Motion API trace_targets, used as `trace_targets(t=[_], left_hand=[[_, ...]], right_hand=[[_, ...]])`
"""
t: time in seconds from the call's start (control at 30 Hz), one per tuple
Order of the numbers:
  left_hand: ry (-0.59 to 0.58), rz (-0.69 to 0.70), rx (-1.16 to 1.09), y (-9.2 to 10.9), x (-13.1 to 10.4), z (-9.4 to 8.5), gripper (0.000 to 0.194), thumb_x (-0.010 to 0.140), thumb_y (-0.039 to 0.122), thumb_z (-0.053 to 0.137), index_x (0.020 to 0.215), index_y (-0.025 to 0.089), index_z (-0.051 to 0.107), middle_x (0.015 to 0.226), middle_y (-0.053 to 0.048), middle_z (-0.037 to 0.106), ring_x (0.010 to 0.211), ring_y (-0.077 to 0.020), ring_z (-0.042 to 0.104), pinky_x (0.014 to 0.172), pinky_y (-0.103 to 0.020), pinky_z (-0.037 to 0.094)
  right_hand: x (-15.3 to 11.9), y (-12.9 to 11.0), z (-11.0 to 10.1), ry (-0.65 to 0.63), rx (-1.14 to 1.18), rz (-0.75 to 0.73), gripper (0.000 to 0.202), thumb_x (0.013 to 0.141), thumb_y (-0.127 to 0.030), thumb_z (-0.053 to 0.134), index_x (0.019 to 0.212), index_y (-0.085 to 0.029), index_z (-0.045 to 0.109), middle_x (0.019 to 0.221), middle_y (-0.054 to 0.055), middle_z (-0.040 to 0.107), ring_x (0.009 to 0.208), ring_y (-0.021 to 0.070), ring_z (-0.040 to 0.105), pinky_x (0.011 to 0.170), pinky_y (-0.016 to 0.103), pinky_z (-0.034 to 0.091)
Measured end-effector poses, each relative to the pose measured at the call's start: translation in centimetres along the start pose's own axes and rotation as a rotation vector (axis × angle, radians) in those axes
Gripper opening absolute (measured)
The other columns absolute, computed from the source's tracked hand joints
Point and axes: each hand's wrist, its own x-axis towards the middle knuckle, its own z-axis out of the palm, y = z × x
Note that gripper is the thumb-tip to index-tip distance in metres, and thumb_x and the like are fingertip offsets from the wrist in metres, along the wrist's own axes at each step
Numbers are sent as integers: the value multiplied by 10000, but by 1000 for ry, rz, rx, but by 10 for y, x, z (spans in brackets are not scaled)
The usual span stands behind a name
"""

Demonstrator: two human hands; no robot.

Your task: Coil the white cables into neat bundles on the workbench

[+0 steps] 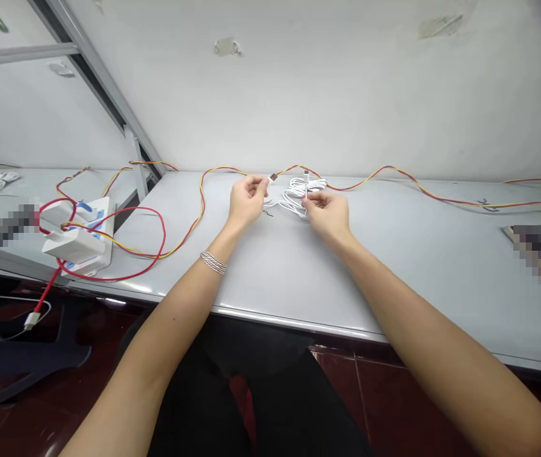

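Left hand [247, 202]: thumb and fingertips pinched together on a white-bodied plug [273, 178]; metal end pokes out toward the wall, angled up to the right.
Right hand [330, 212]: narrow pinch too, on a white connector [306, 180] standing nearly upright, metal tip at top; remaining fingers curl inward.
White cable [296, 190]: looped in a loose coil on the surface [289, 266], near the wall side, between and just beyond my hands. One strand runs left from it toward my left hand. Cannot tell whether both ends belong to this one coil.
Grip: best, I judge, to keep hold of the plug bodies rather than the thin cord, leaving both metal ends uncovered and facing where I can see them.
Slack: a gentle spread seems wise; a hard pull could drag loops across each other and tighten a tangle.
Dark bits [268, 213]: thin, bent, lying just below my left hand; worth keeping clear of the strand.
Red-yellow wire [385, 167]: snakes along the back, passing behind the coil. Similar line there, so I should watch that no loop hooks under it.
Power strip [106, 254]: well off to my left, a white adapter [75, 246] on it, red cord looping around; better left undisturbed.
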Motion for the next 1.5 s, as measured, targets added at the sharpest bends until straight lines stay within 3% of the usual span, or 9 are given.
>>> trace_targets(t=[0.07, 0.23, 0.43, 0.57, 0.73, 0.83, 1.03, 1.27, 1.5], left_hand=[[-2, -14, -28, -1, 1, -1, 52, 894, 171, 695, 875, 145, 655, 671, 18, 603, 539, -57, 507, 545, -202, 427], [107, 65, 39, -12, 7, -6, 179, 787, 243, 811, 881, 153, 688, 835, -31, 702, 648, -92, 594, 627, -233, 496], [159, 98, 244, -16, 9, -11, 205, 863, 354, 722, 916, 163, 774, 859, -51, 722, 607, -101, 544, 609, -256, 457], [85, 7, 337, -11, 6, -10, 205, 859, 356, 719, 912, 166, 777, 835, -51, 721, 592, -116, 566, 613, -271, 473], [-99, -129, 419, -6, -1, -9, 203, 829, 342, 751, 933, 168, 754, 853, -47, 720, 539, -113, 592, 581, -285, 502], [-198, -195, 477, -1, -5, -8, 209, 829, 344, 743, 940, 167, 731, 887, -54, 734, 510, -126, 611, 557, -299, 510], [-181, -81, 723, 7, -6, -9, 132, 785, 302, 774, 847, 202, 713, 803, -54, 743, 654, -195, 656, 695, -334, 517], [-158, -67, 552, 1, -6, -9, 160, 763, 259, 805, 778, 206, 655, 635, -32, 668, 564, -191, 597, 604, -308, 472], [-64, -76, 352, -6, -3, -7, 196, 781, 314, 801, 799, 212, 634, 682, -18, 645, 568, -158, 608, 577, -277, 508]], right_hand=[[3, 1, -2, 50, 32, -32, 152, 806, -294, 664, 879, -179, 731, 801, 25, 704, 694, 154, 610, 745, 320, 498], [6, 1, -4, 151, 171, -87, 192, 809, -321, 660, 901, -163, 716, 857, 56, 721, 756, 174, 653, 735, 318, 532], [4, -4, -5, 160, 178, -93, 222, 850, -360, 627, 876, -154, 705, 821, 69, 716, 749, 181, 664, 730, 317, 541], [6, -4, -11, 123, 33, -25, 204, 832, -344, 637, 842, -162, 728, 814, 59, 719, 762, 194, 668, 816, 352, 533], [1, -13, -20, -55, -175, 141, 168, 791, -327, 681, 834, -180, 753, 873, 48, 731, 855, 214, 668, 875, 373, 511], [-3, -19, -22, -111, -275, 119, 127, 759, -288, 714, 813, -184, 762, 873, 53, 732, 866, 219, 657, 880, 374, 503], [-1, -13, -18, -200, -352, 50, 71, 768, -236, 718, 727, -184, 744, 711, 33, 697, 685, 181, 637, 750, 331, 524], [-2, -8, -12, -273, -111, 89, 85, 691, -105, 759, 670, -169, 706, 739, 40, 714, 520, 168, 648, 622, 343, 567], [-4, -12, -10, -154, 124, 99, 99, 687, -102, 757, 709, -158, 678, 700, 28, 683, 606, 174, 683, 657, 352, 626]])
